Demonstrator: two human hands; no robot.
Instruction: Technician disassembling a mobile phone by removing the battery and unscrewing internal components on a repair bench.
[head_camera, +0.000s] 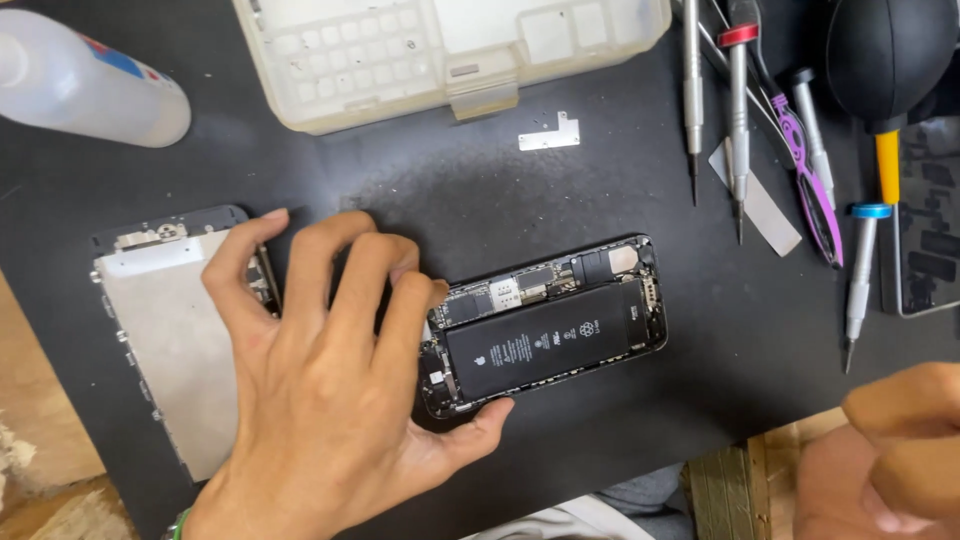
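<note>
An opened phone body (560, 320) with a black battery (545, 340) lies on the black mat (480, 200). My left hand (320, 380) rests over its left end, thumb against the lower edge and fingertips touching the upper left corner. The detached screen panel (165, 330), metal back facing up, lies left of the phone, partly under my left hand. At the lower right corner my right hand (890, 460) is curled with fingers closed, off the mat; whether it holds anything cannot be seen.
A translucent parts case (450, 50) sits at the top. A small metal bracket (550, 132) lies below it. Several screwdrivers (738, 110), purple tweezers (810, 180) and a black air blower (885, 60) lie at right. A white bottle (90, 85) is top left.
</note>
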